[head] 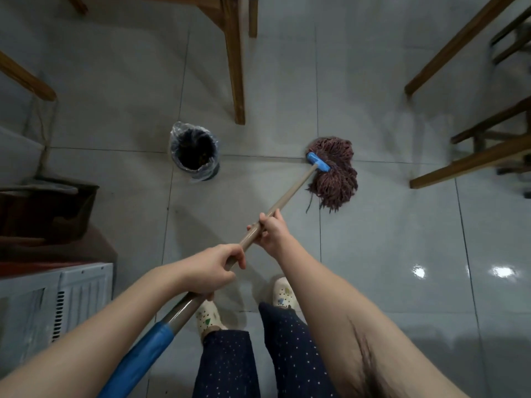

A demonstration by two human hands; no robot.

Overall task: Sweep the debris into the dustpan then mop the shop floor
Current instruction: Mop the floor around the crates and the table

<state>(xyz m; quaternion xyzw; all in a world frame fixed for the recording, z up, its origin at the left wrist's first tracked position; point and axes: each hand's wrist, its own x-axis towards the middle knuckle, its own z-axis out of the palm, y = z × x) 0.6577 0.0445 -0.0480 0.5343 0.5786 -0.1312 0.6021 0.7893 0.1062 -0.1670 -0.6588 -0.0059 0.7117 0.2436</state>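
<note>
Mop handle (293, 191) is clasped by both grips, fingers curled round it: right grip (273, 232) ahead, left grip (211, 265) just behind. Mop head (334, 173) rests on floor (388, 225) beyond right grip.

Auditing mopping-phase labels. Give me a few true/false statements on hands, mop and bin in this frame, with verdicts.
1. The left hand and the right hand both grip the mop handle. True.
2. The left hand is the one nearer the mop head. False: the right hand sits further down the handle, closer to it.
3. The mop head lies on the tiled floor, apart from the bin. True.
4. The bin has no liner. False: a clear plastic bag lines it.
5. A wooden table leg stands beyond the bin and the mop head. True.
</note>
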